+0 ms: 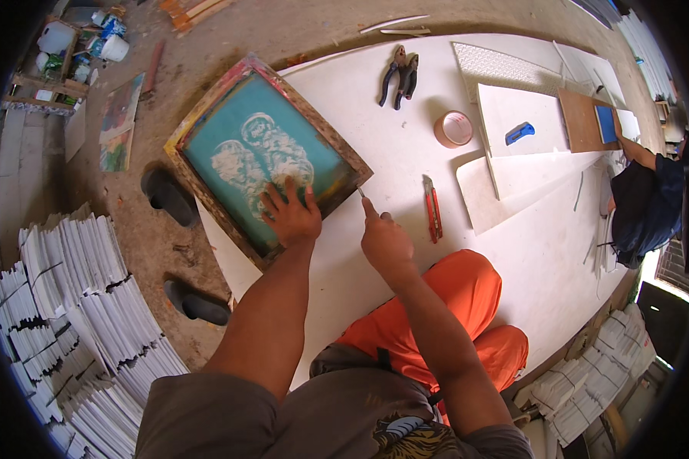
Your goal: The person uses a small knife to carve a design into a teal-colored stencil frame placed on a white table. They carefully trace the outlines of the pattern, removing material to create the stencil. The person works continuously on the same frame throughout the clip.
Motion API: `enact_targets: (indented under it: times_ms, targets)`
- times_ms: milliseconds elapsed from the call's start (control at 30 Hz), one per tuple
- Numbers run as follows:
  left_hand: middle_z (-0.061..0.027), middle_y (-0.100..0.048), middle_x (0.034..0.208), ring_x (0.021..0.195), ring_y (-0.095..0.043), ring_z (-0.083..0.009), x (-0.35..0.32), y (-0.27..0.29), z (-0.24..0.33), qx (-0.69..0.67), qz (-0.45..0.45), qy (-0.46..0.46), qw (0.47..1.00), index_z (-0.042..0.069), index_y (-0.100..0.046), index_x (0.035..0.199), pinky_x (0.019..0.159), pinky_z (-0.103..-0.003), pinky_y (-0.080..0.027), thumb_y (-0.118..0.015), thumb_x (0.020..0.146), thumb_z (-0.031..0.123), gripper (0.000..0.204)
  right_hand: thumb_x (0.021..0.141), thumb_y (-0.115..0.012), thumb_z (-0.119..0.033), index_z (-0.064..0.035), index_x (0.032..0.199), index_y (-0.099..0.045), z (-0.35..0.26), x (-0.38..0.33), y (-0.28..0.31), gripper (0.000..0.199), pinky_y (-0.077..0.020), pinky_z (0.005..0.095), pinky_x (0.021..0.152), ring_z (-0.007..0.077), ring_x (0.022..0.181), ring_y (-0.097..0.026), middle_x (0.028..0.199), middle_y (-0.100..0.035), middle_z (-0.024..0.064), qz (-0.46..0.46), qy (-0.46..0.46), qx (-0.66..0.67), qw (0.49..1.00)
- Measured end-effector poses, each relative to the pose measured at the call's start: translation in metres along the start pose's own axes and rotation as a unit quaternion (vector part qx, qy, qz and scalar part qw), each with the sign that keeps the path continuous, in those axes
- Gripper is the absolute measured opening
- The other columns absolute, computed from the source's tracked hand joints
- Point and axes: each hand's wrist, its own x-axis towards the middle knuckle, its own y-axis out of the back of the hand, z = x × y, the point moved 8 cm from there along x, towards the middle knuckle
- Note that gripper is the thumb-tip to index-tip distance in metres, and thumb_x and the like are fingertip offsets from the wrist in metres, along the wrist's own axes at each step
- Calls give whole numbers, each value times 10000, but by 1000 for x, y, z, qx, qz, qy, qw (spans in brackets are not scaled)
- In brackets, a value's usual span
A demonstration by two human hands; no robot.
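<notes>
1. Right grip [388,241]: fingers wrapped around a slender metal-shafted tool [362,193], its handle hidden in the fist, exact kind unclear. Tip at or just beside 1 corner of the frame; contact cannot be confirmed.

2. Left grip [295,218]: wide, holding nothing, fingers spread on the mesh, palm over the near rail.

3. Wood-framed printing screen [272,157]: lies tilted to the view, left of the right grip, mostly on the white board [344,283]. Teal mesh [214,134], pale pattern.

Handling, as judged: left-hand pressure belongs on the wooden rail, since mesh may stretch or tear. Tool tip best kept low against wood, worked in short, controlled pushes away from mesh and left fingers.

4. Nearby: red utility knife [433,210], tape roll [453,128], pliers [399,57]; all apart from the screen, outside the tool's path.
</notes>
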Motion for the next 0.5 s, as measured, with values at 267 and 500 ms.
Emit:
enact_targets:
  times_ms: [267, 500]
  targets:
    - [-218, -250, 1688, 1578, -167, -455, -3, 5, 4, -19, 22, -14, 999, 225, -384, 1616, 1219, -665, -225, -300, 1087, 616, 664, 1028, -518, -145, -90, 1554, -457, 5, 5, -2, 533, -581, 536, 814, 435, 973, -715, 1004, -708, 252, -5, 26, 86, 996]
    - [-204, -244, 1695, 1581, -167, -446, -4, 12, 3, -34, 23, -13, 999, 236, -390, 1615, 1224, -654, -233, -300, 1076, 636, 677, 1035, -549, -151, -73, 1513, -505, 10, 7, -18, 486, -561, 543, 775, 453, 868, -703, 928, -695, 269, -51, -37, 412, 909]
